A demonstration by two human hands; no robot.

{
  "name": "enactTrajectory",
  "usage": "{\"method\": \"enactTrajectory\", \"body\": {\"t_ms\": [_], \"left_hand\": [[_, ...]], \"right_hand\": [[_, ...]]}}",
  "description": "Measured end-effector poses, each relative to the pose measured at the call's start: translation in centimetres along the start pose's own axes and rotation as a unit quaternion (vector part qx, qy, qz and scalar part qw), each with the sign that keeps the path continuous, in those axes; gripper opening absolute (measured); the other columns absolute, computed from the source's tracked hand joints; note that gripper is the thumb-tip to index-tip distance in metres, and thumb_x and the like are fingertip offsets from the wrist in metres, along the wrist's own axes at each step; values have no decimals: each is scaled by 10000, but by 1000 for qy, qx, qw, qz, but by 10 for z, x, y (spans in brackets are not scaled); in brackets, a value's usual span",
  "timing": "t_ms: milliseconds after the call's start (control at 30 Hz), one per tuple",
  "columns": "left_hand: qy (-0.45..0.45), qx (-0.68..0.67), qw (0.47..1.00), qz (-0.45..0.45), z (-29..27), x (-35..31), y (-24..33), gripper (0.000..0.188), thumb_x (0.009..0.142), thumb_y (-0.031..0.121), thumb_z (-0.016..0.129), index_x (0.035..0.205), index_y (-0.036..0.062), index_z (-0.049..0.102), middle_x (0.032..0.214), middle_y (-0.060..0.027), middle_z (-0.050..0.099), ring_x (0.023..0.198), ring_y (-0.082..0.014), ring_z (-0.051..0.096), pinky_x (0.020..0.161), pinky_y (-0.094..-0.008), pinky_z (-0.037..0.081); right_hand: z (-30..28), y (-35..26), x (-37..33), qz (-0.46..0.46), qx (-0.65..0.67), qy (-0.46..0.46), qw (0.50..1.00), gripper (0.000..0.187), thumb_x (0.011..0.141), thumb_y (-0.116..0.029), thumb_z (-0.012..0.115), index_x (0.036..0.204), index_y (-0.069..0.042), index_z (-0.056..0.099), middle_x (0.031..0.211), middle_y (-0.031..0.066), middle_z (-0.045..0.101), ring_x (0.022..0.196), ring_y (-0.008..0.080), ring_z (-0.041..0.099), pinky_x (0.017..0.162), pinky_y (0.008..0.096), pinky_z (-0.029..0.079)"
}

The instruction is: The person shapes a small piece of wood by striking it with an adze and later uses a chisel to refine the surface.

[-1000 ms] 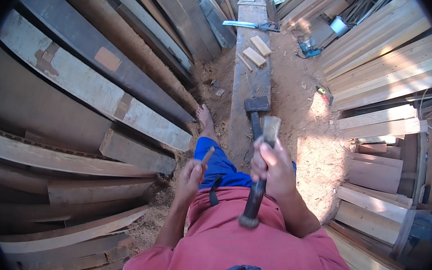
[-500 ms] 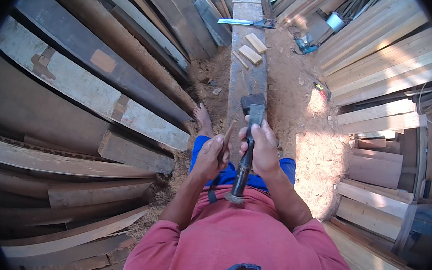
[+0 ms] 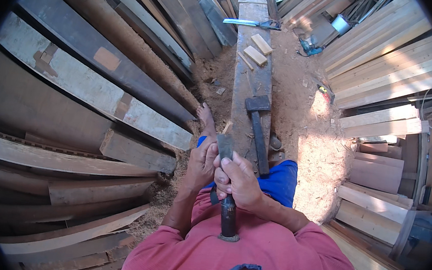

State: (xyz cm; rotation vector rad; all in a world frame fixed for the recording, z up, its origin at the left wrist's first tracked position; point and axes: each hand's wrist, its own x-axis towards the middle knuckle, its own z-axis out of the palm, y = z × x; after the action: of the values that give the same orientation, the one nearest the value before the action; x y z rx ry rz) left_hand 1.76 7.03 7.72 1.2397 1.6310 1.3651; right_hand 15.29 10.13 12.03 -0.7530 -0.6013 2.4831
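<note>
Left hand (image 3: pixel 202 162) and right hand (image 3: pixel 237 178) brought together, right clenching chisel (image 3: pixel 225 146), left gripping stick (image 3: pixel 228 128), mostly hidden

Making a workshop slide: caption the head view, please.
Right hand gripping a chisel beside the left hand, a mallet on the bench.

A long, worn bench (image 3: pixel 240 102) carries a dark mallet (image 3: pixel 258 133). Beyond lie a thin stick (image 3: pixel 245 61), two pale blocks (image 3: pixel 254 55) and a saw (image 3: pixel 249 23).

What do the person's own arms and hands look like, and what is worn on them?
The plain pinkish-red fabric sleeves are short, leaving both forearms bare. The left hand and right hand wear no gloves, and no watch or bracelet shows.
</note>
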Motion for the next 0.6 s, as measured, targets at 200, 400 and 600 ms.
{"method": "enactTrajectory", "body": {"t_ms": [200,400,600], "left_hand": [[-105,45,993,-24,-10,-83,-45,257,1022,195,444,897,4,562,618,-40,461,543,-132,470,517,-345,395],[-69,-206,967,-134,8,-25,-36,247,1040,247,450,1013,41,582,702,41,468,609,-24,394,535,-212,329],[-172,-305,918,-185,11,-2,-41,410,1035,406,412,1045,43,601,706,22,495,587,-51,414,523,-206,303]], "right_hand": [[-25,-56,-54,-274,-19,61,960,180,1009,-230,429,983,-62,488,588,-1,404,404,77,340,401,254,383],[-53,-49,20,-145,-259,110,949,193,962,-180,541,1086,-32,532,668,-13,517,530,60,470,479,243,418],[-68,-46,43,-227,-388,67,891,153,964,-221,609,963,-70,585,663,-46,507,514,17,455,438,201,377]]}}
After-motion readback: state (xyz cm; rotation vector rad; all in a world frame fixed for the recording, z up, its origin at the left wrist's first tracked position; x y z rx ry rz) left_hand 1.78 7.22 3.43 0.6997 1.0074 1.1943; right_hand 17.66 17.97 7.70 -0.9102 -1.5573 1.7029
